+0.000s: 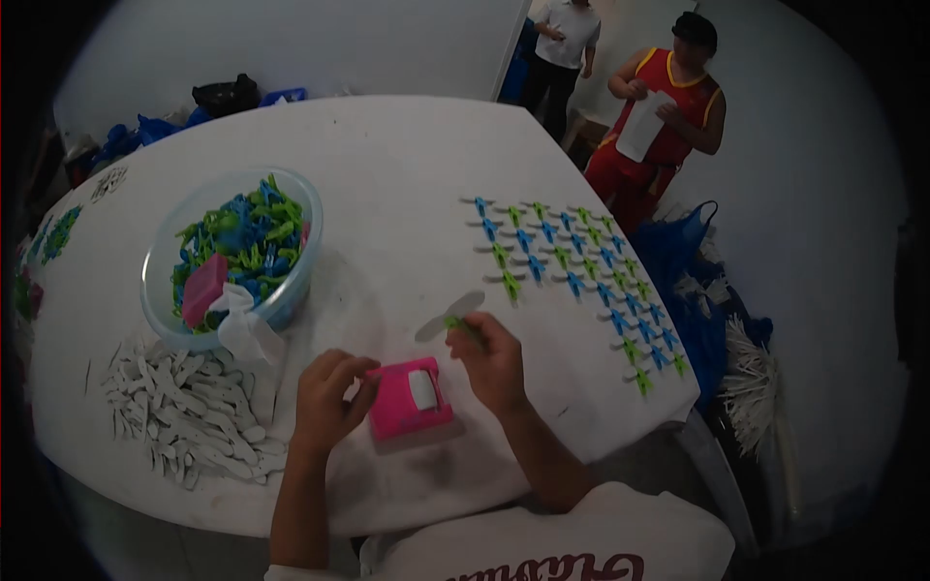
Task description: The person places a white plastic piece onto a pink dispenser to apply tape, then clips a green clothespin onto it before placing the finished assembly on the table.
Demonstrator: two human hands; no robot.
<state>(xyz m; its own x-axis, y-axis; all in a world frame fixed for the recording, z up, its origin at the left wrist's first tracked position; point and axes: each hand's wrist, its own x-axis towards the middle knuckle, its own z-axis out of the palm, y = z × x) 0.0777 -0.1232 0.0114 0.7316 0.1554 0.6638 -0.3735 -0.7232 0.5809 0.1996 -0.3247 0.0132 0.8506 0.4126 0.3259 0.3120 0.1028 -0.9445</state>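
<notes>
My right hand (489, 363) pinches a green clip-like piece (467, 332) fitted with a pale two-ended blade (451, 316), held above the table. Just left of it lies a bright pink box (397, 399) with a white roll-like part (422, 389) in its top. My left hand (334, 397) is at the box's left side, its fingertips pinched together near the upper left corner. What those fingertips hold, if anything, is too small to make out. Rows of blue and green pieces with similar blades (575, 283) lie to the right.
A clear bowl (312, 208) of blue and green pieces stands left, with another pink box (204, 290) inside and white plastic (254, 334) over its rim. Loose pale blades (184, 412) lie piled below it. Two people (668, 116) stand beyond the white table (387, 136); blue bags (693, 290) lie right.
</notes>
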